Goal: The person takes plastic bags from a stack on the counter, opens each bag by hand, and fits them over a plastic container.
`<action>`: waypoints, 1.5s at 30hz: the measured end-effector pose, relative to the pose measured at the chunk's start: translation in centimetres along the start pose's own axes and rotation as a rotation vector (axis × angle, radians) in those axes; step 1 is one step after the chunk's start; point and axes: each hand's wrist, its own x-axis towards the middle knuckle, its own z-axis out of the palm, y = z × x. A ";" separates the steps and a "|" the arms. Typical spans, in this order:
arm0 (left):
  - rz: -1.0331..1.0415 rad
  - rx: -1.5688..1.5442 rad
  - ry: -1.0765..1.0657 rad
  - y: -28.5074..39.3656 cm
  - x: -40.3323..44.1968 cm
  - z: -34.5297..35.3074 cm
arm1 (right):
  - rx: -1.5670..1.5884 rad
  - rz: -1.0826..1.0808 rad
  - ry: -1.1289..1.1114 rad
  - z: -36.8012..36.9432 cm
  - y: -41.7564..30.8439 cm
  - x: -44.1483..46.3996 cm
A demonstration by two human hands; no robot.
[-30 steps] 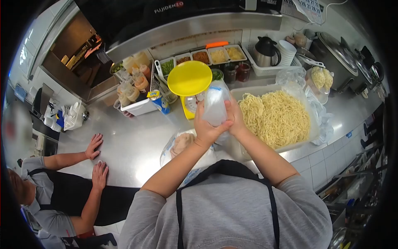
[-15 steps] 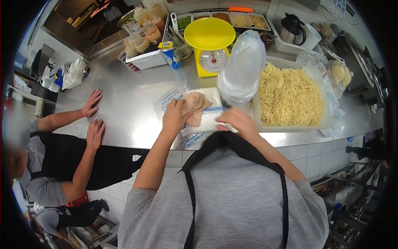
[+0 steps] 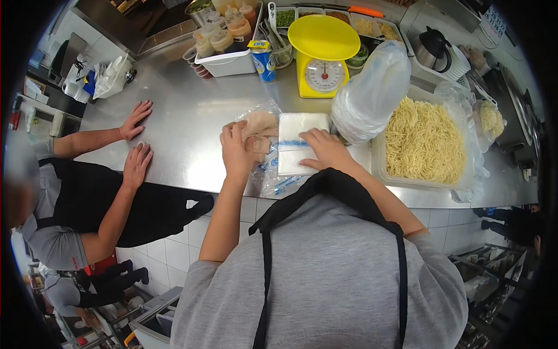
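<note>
My left hand (image 3: 235, 150) has its fingers curled onto a crumpled beige-pink cloth (image 3: 261, 126), which lies over a clear plastic wrapper (image 3: 278, 185) with blue print. Just right of the cloth is a neat stack of white plastic bags (image 3: 295, 160) with a blue band across it. My right hand (image 3: 326, 150) rests on that stack with its fingers apart, holding nothing. A tall roll of clear bags (image 3: 372, 93) leans behind my right hand.
A yellow scale (image 3: 324, 55) stands behind the stack. On the right sits a tub of noodles (image 3: 424, 142). Sauce bottles in a white bin (image 3: 228, 65) and a blue can (image 3: 264, 65) are at the back left. Another person's hands (image 3: 136, 142) rest on the steel counter (image 3: 180, 134).
The cloth has moved left off the white stack with my left hand. My right hand, earlier holding something white by the near edge, now lies on the stack. The view has shifted.
</note>
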 end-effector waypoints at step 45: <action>-0.701 -0.862 -0.333 -4.4 0.8 -1.8 | 0.904 0.484 0.129 3.5 3.3 -0.6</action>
